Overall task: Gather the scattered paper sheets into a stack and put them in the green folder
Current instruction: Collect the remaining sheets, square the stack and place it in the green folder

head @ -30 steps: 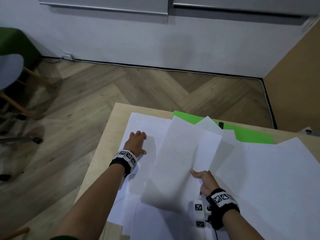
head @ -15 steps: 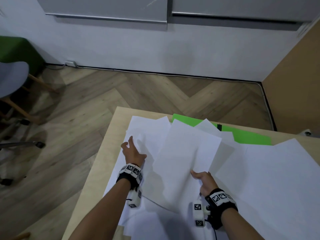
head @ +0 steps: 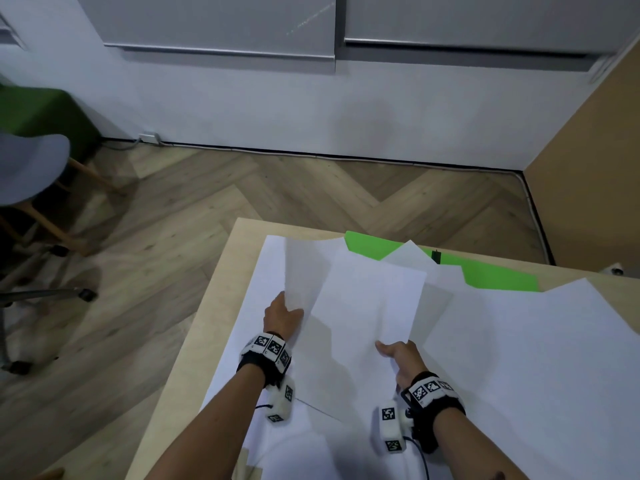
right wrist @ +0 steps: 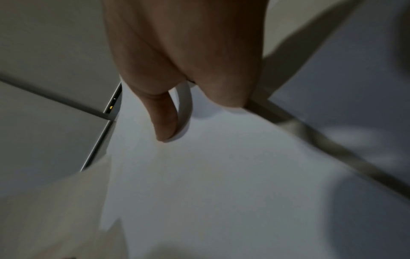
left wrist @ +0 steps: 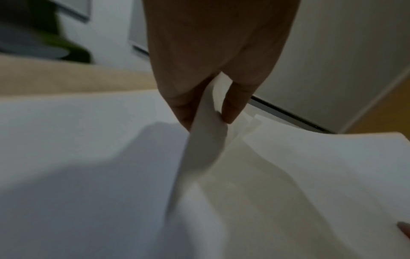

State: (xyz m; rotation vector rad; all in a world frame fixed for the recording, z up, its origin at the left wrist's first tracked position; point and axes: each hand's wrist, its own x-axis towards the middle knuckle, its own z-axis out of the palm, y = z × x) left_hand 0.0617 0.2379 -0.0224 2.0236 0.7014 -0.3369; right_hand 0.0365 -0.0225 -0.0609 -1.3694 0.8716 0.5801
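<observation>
White paper sheets lie scattered over the wooden table (head: 221,289). My left hand (head: 282,315) pinches the near edge of one sheet (head: 304,271) and lifts it off the table; in the left wrist view the thumb and fingers (left wrist: 233,105) clamp the curled paper (left wrist: 206,140). My right hand (head: 398,355) grips the near corner of a raised sheet (head: 370,299), whose edge bends round the thumb (right wrist: 164,121) in the right wrist view. The green folder (head: 498,277) lies flat at the table's far edge, partly covered by sheets.
More sheets (head: 536,358) cover the right half of the table. A grey chair (head: 31,168) stands on the wood floor to the left, and a tan panel (head: 595,150) rises at the right. The table's left edge runs close to my left arm.
My left hand went from resting flat on the left sheets to pinching one sheet and lifting it. The right hand kept holding its raised sheet in about the same place.
</observation>
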